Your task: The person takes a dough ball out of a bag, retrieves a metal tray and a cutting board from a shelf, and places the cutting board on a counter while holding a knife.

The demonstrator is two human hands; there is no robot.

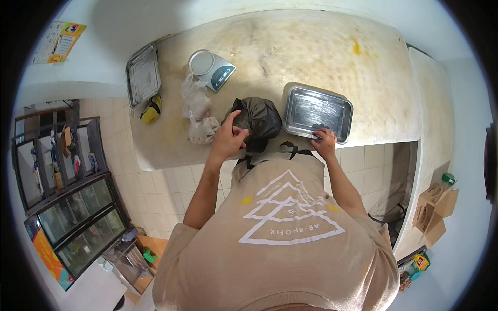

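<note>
My left hand (230, 138) is at the left side of a black plastic bag (264, 118), its fingers apart and touching or just over the bag. My right hand (325, 142) is at the near rim of a rectangular metal tray (319, 110), fingertips over the rim; whether they grip it I cannot tell. Small dark bits lie in the tray near those fingers. Left of the black bag lie a clear plastic bag with pale contents (196, 99) and a smaller knotted clear bag (203, 130). Behind them stands a digital kitchen scale (214, 69) with a round plate.
At the table's left end are another metal tray (144, 76) and a yellow-and-black object (151, 110). The worn pale table (330, 46) meets a side counter (435, 101) at right. An open cardboard box (430, 208) is at lower right, a dark shelf unit (62, 155) at left.
</note>
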